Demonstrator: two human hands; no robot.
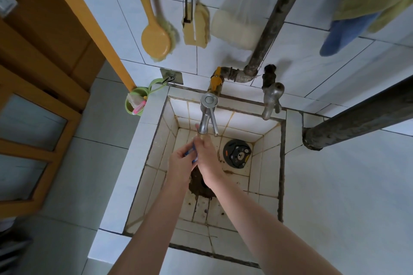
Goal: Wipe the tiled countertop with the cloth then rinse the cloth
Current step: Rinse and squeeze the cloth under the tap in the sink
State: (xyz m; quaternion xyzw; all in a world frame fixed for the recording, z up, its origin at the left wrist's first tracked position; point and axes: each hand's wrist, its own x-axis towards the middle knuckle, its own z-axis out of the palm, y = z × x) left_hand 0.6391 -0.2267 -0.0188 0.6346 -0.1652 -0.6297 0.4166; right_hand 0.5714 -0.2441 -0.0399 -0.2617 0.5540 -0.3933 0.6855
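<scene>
Both my hands are pressed together inside the tiled sink [156, 154], right under the spout of the steel tap [206, 116]. A blue cloth [194, 152] is squeezed between them, and only a thin blue strip of it shows. My left hand [180, 163] closes on the cloth from the left. My right hand [206, 158] covers it from the right. Whether water runs from the tap cannot be told. The white tiled countertop [335, 196] stretches to the right of the sink.
A round black drain cover with a bear picture [238, 154] lies on the sink floor beside a dark drain hole [199, 183]. A second tap [271, 99] and pipes [277, 18] stand at the back. Brushes [156, 38], sponges and towels [348, 29] hang on the wall. A green cup [136, 104] hangs left.
</scene>
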